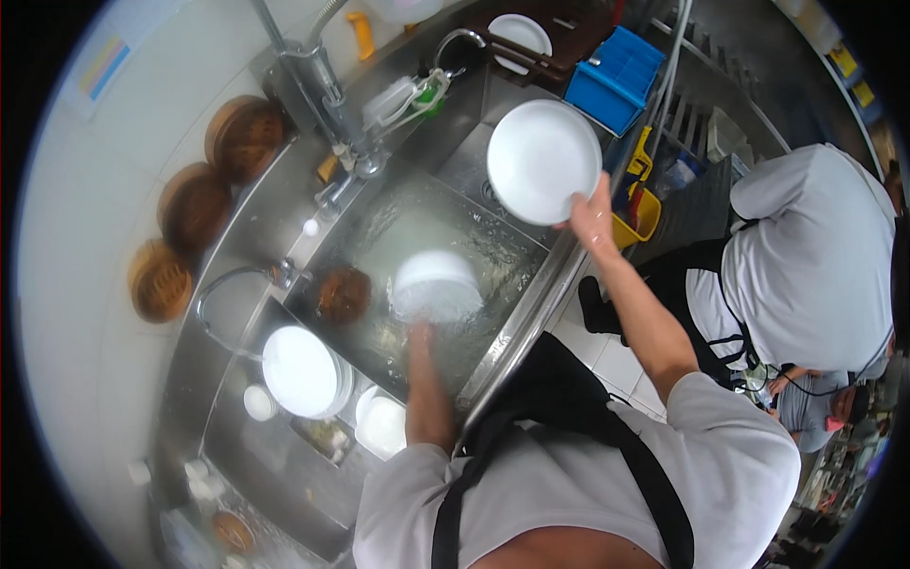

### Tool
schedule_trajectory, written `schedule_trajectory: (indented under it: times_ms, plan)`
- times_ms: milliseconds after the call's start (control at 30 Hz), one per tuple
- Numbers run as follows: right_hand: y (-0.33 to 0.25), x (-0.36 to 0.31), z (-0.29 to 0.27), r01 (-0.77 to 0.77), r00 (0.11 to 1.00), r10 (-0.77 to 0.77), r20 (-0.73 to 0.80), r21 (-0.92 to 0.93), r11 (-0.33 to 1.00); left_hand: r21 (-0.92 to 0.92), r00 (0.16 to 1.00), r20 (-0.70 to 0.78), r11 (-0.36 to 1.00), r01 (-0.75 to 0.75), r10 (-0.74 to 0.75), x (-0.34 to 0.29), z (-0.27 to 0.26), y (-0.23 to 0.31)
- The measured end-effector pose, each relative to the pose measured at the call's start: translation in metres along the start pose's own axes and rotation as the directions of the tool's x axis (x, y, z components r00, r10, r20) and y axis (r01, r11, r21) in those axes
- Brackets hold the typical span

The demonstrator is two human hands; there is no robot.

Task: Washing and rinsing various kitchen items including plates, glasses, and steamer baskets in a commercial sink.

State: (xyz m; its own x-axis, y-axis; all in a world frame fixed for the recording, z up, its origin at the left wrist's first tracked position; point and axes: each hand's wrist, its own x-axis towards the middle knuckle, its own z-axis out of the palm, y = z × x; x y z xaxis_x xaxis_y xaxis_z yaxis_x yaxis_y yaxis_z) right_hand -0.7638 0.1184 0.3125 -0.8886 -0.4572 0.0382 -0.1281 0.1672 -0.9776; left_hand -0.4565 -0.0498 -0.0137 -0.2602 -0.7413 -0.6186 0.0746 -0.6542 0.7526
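We're rinsing, seemingly: right hand (591,222) grips a plate (544,161) at one o'clock; left hand (421,336) meets a dish (436,284), grip unclear. Draining likely needs tilting.

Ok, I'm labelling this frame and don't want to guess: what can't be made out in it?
All in the head view:
Left hand: finger positions, blurred and obscured by water and the white dish.
Right hand: some fingers, partly hidden beneath the white plate.
Plate stack: the count, since the top plate covers most below.
Lower-right background: details too small and blurred, cut off by the fisheye rim.
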Motion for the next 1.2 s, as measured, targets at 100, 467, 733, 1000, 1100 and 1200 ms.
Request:
schedule_trajectory:
  times_ms: [100, 467, 733, 1000, 1100, 1200]
  plan:
    - [-0.012, 0.032, -0.018, 0.099, 0.991, -0.101, -0.089, -0.024, 0.995, 0.048, 1.000, -0.011, 0.999, -0.001, 0.001, -0.007, 0.024, 0.031]
    - [-0.016, 0.173, -0.083, 0.062, 0.997, -0.057, -0.043, 0.129, 0.990, -0.420, 0.901, 0.172, 0.857, -0.298, 0.397, -0.033, 0.163, 0.153]
    - [0.008, 0.200, -0.099, -0.042, 0.999, 0.046, -0.013, 0.194, 0.980, -0.464, 0.865, 0.165, 0.811, -0.355, 0.473, -0.028, 0.198, 0.151]
    - [0.014, 0.231, -0.162, -0.267, 0.951, 0.297, 0.085, 0.712, 0.649, -0.287, 0.933, 0.220, 0.933, -0.217, 0.285, -0.012, 0.228, 0.144]
    - [-0.018, 0.271, -0.226, -0.039, 0.975, 0.192, -0.114, 0.758, 0.651, -0.257, 0.956, 0.237, 0.960, -0.109, 0.172, -0.003, 0.261, 0.140]
    - [-0.041, 0.356, -0.318, 0.269, 0.925, 0.000, -0.379, 0.656, 0.705, -0.173, 0.932, 0.285, 0.968, -0.180, 0.225, 0.008, 0.309, 0.137]
